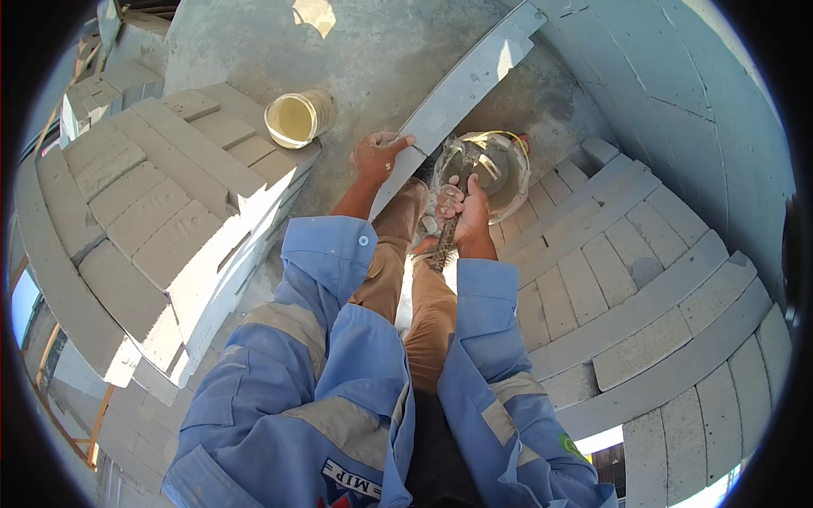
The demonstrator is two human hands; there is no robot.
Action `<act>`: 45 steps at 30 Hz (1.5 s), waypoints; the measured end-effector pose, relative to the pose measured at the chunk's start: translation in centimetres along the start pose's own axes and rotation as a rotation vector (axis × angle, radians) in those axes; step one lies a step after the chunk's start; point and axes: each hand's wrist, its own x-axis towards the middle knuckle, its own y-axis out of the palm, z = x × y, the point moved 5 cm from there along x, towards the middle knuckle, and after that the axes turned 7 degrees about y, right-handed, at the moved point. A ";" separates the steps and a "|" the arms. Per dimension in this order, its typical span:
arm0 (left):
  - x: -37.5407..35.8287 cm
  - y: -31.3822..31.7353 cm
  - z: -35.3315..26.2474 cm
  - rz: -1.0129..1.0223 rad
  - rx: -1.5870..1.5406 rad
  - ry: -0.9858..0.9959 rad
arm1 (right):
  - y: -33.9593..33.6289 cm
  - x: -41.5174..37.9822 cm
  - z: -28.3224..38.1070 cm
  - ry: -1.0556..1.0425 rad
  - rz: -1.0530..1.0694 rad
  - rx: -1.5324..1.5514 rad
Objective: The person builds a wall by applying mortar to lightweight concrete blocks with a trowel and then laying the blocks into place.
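A long grey board (461,95) slants from beside my legs up to the wall at the top right. My left hand (378,158) rests on its lower part, thumb stretched out across the face and the other fingers over the edge. My right hand (471,212) is wrapped round the dusty handle of a tool (446,235), right of the board. The tool's upper end is hard to make out against a round bucket (512,199) with a mortar-smeared rim. Something grey and roundish lies inside that bucket.
Stacked grey blocks (140,190) stand at the left, and more blocks (627,271) fill the right. A cream bucket (300,118) is on the concrete floor (229,51) at the upper left. A block wall (677,93) rises at the upper right.
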 end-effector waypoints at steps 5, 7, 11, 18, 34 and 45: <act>-0.4 -0.2 -0.4 0.026 0.074 -0.006 | -0.1 -2.5 0.0 -0.483 -0.451 -0.583; -0.3 -0.1 -0.2 0.012 0.060 -0.004 | 0.2 -3.5 0.3 -0.666 -0.430 -0.752; -0.6 0.1 0.3 0.038 0.042 -0.041 | 1.4 -5.0 1.3 -1.094 -0.324 -1.173; -0.9 0.0 -0.1 0.037 0.039 -0.040 | 1.9 -1.5 1.0 -1.224 -0.286 -1.706; -3.6 -4.5 -2.2 0.054 0.268 0.193 | -3.3 -17.8 -3.9 -0.837 -0.768 -1.499; -17.2 -10.7 -6.8 0.124 0.234 0.387 | -2.7 -45.1 -12.4 -0.987 -0.568 -1.338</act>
